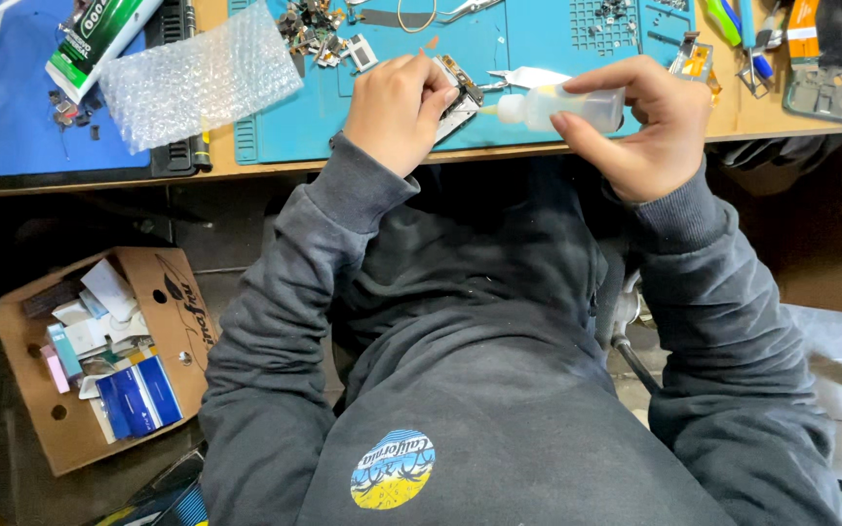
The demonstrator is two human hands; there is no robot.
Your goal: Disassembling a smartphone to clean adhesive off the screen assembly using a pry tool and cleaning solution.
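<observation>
On the counter (499, 151), places taken from the teal work mat (499, 58):

Left hand (394, 112): grip closed around a small opened device (460, 97) with bare metal parts, held at the mat's near edge.

Right hand (650, 127): grip pinched on a clear squeeze bottle (562, 107), lying sideways just off the mat's near edge, its nozzle tip right beside the device.

Beyond the hands: loose small parts (309, 29) and tweezers (528, 76) lie on the mat.

Left of the mat: bubble wrap (197, 73).

Below the counter: cardboard box (99, 360) of small packets on the floor.

Risk: a hard squeeze would likely flood the device, since the nozzle sits so close; liquid could also run onto the lap.

Risk: the device overhangs the edge, so a loosened hold could drop it to the floor.
</observation>
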